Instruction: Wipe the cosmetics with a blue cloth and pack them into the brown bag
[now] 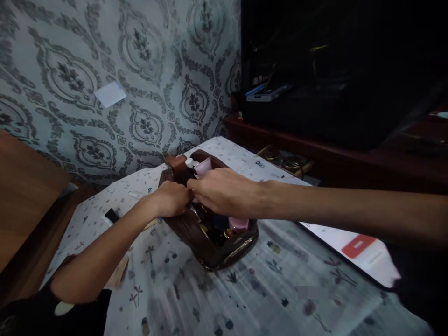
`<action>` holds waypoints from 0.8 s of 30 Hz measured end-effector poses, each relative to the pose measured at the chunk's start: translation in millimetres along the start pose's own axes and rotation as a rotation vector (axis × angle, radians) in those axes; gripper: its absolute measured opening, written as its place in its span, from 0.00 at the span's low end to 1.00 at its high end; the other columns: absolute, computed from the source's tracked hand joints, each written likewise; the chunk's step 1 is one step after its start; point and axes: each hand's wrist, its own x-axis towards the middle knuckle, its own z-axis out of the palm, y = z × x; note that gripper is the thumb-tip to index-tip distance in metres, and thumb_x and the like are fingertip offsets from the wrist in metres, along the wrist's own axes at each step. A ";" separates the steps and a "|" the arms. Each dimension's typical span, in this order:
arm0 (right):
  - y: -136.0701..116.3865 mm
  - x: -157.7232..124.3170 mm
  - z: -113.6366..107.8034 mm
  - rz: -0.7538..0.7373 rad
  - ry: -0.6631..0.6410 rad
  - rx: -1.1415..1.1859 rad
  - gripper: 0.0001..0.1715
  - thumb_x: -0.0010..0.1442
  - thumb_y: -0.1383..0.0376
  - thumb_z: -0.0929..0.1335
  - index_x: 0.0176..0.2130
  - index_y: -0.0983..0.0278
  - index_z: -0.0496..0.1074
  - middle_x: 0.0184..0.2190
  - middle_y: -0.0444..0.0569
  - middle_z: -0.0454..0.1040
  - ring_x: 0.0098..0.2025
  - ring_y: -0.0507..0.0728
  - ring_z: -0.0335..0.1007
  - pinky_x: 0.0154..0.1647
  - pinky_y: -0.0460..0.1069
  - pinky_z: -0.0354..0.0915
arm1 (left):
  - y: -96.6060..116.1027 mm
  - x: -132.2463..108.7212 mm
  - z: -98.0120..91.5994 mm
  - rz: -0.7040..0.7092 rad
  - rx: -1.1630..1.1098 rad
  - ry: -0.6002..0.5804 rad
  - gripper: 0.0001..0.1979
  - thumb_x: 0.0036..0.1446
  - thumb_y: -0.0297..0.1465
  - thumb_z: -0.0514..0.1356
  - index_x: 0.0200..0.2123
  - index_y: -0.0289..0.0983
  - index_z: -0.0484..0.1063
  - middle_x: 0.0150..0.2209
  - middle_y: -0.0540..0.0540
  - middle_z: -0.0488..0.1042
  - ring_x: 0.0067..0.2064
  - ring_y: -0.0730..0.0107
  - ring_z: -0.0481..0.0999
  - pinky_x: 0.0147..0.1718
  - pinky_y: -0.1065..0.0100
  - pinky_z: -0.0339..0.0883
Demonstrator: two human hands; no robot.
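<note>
A brown zippered bag [189,233] lies open on the patterned white cloth [164,289]. Inside it are a pink tube [203,166], a white-capped bottle [189,162], a pink item [239,224] and several dark and gold items. My left hand [174,198] is closed at the bag's left edge, fingers curled over the opening. Reaching across from the right, my right hand [227,191] is closed over the middle of the bag, its fingertips close to my left hand's. What either hand grips is too hidden to make out.
A lit tablet [364,252] lies right of the bag. On the left of the cloth is a black-capped white tube [111,215]. Behind stand a patterned wall, a large dark screen [332,56] and an open drawer [285,160]. A wooden panel [28,196] is at far left.
</note>
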 end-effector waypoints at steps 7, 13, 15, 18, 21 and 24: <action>11.4 -7.2 8.8 -0.006 -0.027 0.063 0.13 0.64 0.69 0.63 0.38 0.67 0.77 0.30 0.53 0.78 0.29 0.55 0.72 0.26 0.48 0.53 | 7.5 0.3 -13.7 -0.040 0.065 -0.093 0.18 0.58 0.45 0.62 0.42 0.38 0.78 0.42 0.39 0.82 0.45 0.50 0.81 0.38 0.63 0.70; 15.5 -2.4 17.0 -0.131 -0.097 0.006 0.06 0.51 0.73 0.72 0.33 0.67 0.77 0.27 0.51 0.77 0.29 0.58 0.73 0.25 0.49 0.56 | 4.5 1.5 -10.1 -0.009 0.067 -0.100 0.18 0.57 0.48 0.62 0.39 0.38 0.77 0.43 0.41 0.82 0.45 0.52 0.80 0.36 0.64 0.67; 17.7 -0.8 21.2 -0.144 -0.086 0.008 0.07 0.48 0.73 0.73 0.32 0.66 0.76 0.27 0.49 0.76 0.30 0.58 0.74 0.25 0.49 0.56 | 3.8 1.8 -9.0 -0.003 0.064 -0.095 0.19 0.58 0.48 0.61 0.39 0.38 0.76 0.43 0.41 0.81 0.45 0.51 0.80 0.36 0.64 0.67; 20.1 1.5 26.8 -0.133 -0.063 0.022 0.06 0.48 0.72 0.73 0.31 0.65 0.75 0.27 0.48 0.76 0.30 0.57 0.73 0.25 0.49 0.55 | 4.8 2.1 -10.1 -0.009 0.068 -0.122 0.18 0.59 0.48 0.60 0.38 0.38 0.76 0.43 0.41 0.81 0.45 0.52 0.80 0.35 0.64 0.66; 20.6 2.3 27.1 -0.141 -0.076 0.011 0.03 0.49 0.71 0.72 0.29 0.66 0.74 0.26 0.49 0.76 0.30 0.57 0.72 0.25 0.49 0.54 | 6.8 3.3 -11.9 -0.007 0.066 -0.142 0.19 0.60 0.48 0.59 0.39 0.38 0.76 0.44 0.42 0.81 0.46 0.52 0.80 0.36 0.64 0.66; 19.5 1.6 22.2 -0.158 -0.114 -0.001 0.06 0.47 0.72 0.73 0.29 0.67 0.74 0.27 0.49 0.76 0.30 0.56 0.72 0.24 0.49 0.52 | 8.6 6.5 -11.2 -0.026 0.054 -0.163 0.21 0.60 0.51 0.58 0.40 0.39 0.76 0.43 0.42 0.82 0.45 0.52 0.80 0.35 0.64 0.66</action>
